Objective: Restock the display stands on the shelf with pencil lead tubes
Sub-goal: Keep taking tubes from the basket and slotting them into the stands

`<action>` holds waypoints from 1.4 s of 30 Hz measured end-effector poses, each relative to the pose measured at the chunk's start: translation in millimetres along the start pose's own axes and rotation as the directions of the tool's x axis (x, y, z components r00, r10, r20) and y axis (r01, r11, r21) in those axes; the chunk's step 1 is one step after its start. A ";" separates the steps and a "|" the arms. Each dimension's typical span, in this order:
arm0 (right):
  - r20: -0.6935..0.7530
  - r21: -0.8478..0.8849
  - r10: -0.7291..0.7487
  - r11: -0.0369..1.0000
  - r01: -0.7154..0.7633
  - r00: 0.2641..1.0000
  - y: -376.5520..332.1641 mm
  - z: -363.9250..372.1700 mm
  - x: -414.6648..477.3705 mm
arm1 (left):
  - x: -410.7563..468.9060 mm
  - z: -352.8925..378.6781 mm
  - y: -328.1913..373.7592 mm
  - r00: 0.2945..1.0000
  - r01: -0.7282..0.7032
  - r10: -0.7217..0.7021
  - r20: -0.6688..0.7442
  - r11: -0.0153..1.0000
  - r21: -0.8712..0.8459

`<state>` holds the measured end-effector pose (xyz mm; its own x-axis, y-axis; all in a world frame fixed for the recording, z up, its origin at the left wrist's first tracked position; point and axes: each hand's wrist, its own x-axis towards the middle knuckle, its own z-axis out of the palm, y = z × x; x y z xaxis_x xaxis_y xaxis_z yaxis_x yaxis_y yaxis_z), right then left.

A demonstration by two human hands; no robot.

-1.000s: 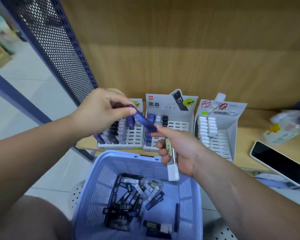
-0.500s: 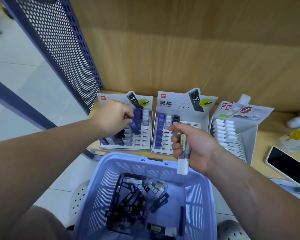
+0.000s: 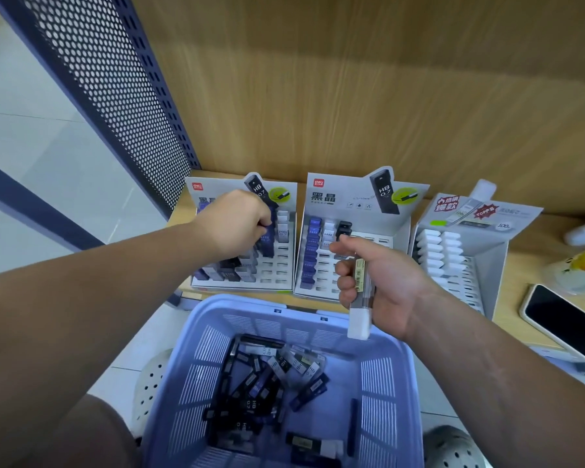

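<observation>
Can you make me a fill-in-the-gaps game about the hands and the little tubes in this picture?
The left hand holds a dark blue tube at the ___ display stand. The right hand grips a clear tube with a ___ cap. Spare tubes lie loose inside the plastic ___.
Missing words: leftmost; white; basket.

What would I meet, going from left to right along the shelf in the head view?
Perforated metal panel → left display stand, where the left hand grips a purple tube → middle display stand → right display stand with white-capped tubes → phone.
</observation>
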<state>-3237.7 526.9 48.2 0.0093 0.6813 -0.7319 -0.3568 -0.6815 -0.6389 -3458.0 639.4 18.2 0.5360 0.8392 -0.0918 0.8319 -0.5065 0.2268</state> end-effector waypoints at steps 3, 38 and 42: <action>-0.019 0.011 -0.004 1.000 0.004 1.000 -0.3 -4.4 -1.7 | -1.2 -2.0 -4.0 0.999 0.027 -0.027 -0.018 0.999 -0.026; -0.026 0.062 -0.013 0.998 0.014 1.000 1.5 -7.6 0.8 | -0.5 8.2 5.8 0.997 -0.051 0.051 -0.053 0.999 -0.001; -0.032 0.079 -0.023 0.997 0.025 0.999 0.5 -6.5 -0.4 | -2.0 10.7 5.4 0.995 -0.087 0.090 -0.036 0.993 0.083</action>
<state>-3231.8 524.5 46.6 0.0473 0.6878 -0.7244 -0.4290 -0.6409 -0.6366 -3453.0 632.8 9.2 0.6031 0.7969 -0.0365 0.7914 -0.5919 0.1526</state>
